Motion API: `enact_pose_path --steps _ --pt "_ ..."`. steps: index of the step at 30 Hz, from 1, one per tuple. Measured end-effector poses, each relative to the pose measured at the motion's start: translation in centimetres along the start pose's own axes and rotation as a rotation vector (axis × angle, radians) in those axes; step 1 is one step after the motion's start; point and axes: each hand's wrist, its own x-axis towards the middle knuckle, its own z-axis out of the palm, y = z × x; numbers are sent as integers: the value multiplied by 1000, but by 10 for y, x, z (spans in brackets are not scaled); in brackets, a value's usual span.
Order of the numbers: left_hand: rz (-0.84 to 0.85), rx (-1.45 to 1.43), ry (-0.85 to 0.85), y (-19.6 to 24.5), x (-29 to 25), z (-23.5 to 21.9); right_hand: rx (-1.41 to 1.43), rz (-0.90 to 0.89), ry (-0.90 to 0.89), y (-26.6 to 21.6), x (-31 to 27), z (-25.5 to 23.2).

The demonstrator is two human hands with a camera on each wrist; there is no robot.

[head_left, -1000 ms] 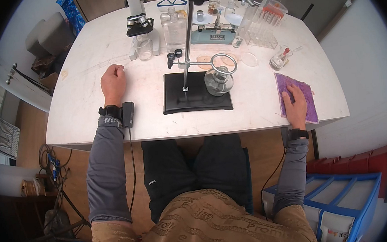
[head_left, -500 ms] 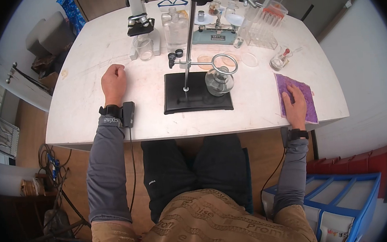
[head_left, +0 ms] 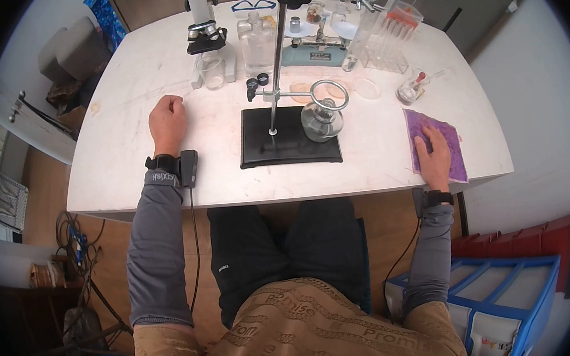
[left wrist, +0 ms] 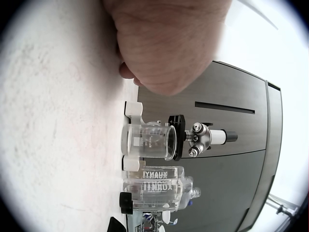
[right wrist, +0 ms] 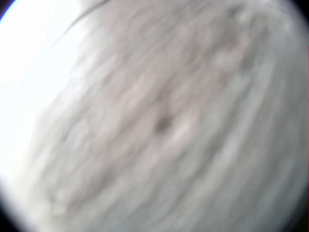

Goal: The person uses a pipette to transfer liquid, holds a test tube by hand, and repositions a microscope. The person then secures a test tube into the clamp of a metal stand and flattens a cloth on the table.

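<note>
My left hand rests on the white table at the left, its fingers curled in and holding nothing. In the left wrist view its heel fills the top, with a glass beaker and a microscope beyond. On the right, my right hand lies on a folded purple cloth, fingers relaxed. Between the hands is a retort stand with a black base; its metal ring sits over a squat glass vessel. The right wrist view is filled by a blurred close surface.
At the back stand a clear square bottle, a green balance scale and a test tube rack. Glass dishes lie behind the stand. A small beaker holding a red-topped dropper stands behind the cloth.
</note>
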Motion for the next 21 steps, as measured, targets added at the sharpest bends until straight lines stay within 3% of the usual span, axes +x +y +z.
enact_pose_path --steps 21 --pt "6 -13 -2 1 0 -2 14 -3 7 0 0 1"
